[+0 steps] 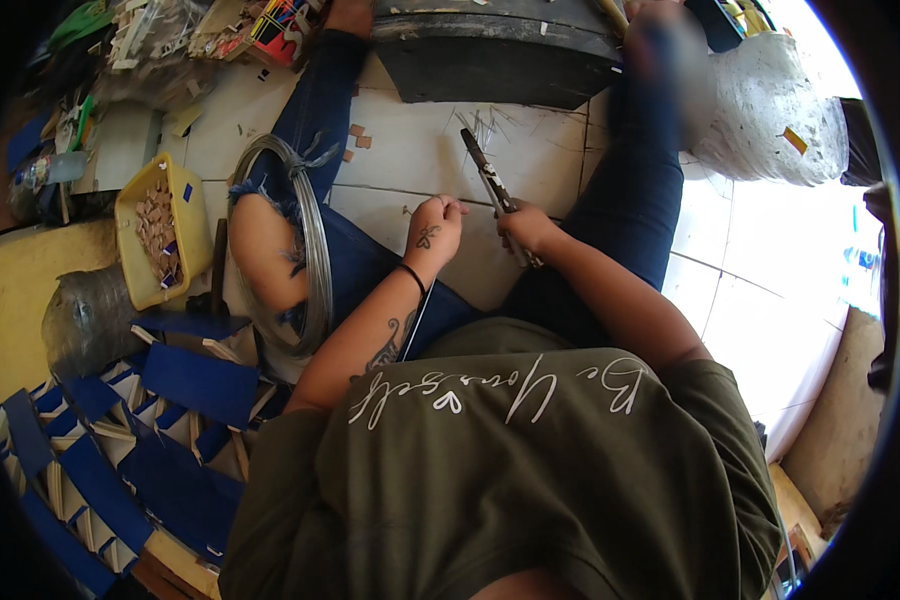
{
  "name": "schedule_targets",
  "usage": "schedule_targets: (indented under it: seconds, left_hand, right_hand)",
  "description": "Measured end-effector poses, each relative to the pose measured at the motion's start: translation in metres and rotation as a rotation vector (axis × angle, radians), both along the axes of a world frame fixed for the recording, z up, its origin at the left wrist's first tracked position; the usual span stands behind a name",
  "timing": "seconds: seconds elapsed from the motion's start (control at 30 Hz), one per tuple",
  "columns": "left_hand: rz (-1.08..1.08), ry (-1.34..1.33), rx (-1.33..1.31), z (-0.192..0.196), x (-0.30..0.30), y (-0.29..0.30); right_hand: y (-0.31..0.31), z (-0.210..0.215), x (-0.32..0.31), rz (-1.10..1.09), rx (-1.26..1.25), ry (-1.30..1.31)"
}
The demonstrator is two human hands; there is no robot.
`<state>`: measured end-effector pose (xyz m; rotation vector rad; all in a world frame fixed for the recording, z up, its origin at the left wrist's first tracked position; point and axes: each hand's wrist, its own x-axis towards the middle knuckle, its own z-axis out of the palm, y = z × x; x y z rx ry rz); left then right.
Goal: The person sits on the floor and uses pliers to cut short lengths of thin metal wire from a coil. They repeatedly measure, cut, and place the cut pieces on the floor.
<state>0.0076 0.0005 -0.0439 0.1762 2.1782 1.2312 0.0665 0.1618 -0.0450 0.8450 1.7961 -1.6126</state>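
Observation:
My left hand [438,232] is closed, fingers curled together, above the tiles between my legs. A thin straight wire [417,320] runs beside that forearm toward the hand; its grip is mostly hidden. Just to the right, my right hand [530,230] is wrapped round a long, worn, dark pliers-like tool [482,160], whose two narrow arms point away from me. Several short cut wires [485,125] lie scattered on the floor beyond the tool's tip. A coil of silver wire [317,250] hangs around my left knee.
At left stands a yellow tub [188,240] of small brown pieces, with stacked blue-and-white pieces [200,385] nearer me. A dark block [495,60] sits ahead between my feet. A plastic-wrapped bundle [765,110] is at far right. Small brown squares [360,137] dot the tiles.

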Motion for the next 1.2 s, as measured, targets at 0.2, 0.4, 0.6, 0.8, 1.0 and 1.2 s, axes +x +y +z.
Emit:
schedule_targets:
  seconds: [0.2, 0.4, 0.6, 0.8, 1.0, 1.2]
  left_hand:
    - [0.034, -0.010, -0.061, -0.014, -0.003, -0.004]
    - [0.082, -0.085, 0.024, -0.006, -0.011, -0.006]
    - [0.188, -0.198, 0.148, 0.013, -0.020, -0.008]
    - [0.180, -0.211, 0.240, 0.018, -0.021, -0.006]
    - [0.097, -0.145, 0.210, 0.019, -0.019, 0.000]
    - [-0.002, -0.032, 0.156, 0.019, -0.020, -0.003]
  right_hand:
    - [-0.004, -0.019, -0.002, 0.019, 0.113, 0.008]
    - [-0.001, -0.014, -0.006, 0.157, 0.292, 0.044]
    - [0.014, 0.021, 0.002, 0.004, -0.270, 0.087]
    - [0.015, 0.033, 0.013, -0.001, -0.483, 0.082]
    - [0.015, 0.033, 0.007, 0.144, -0.497, 0.089]
    - [0.019, 0.032, 0.009, 0.177, -0.504, 0.013]
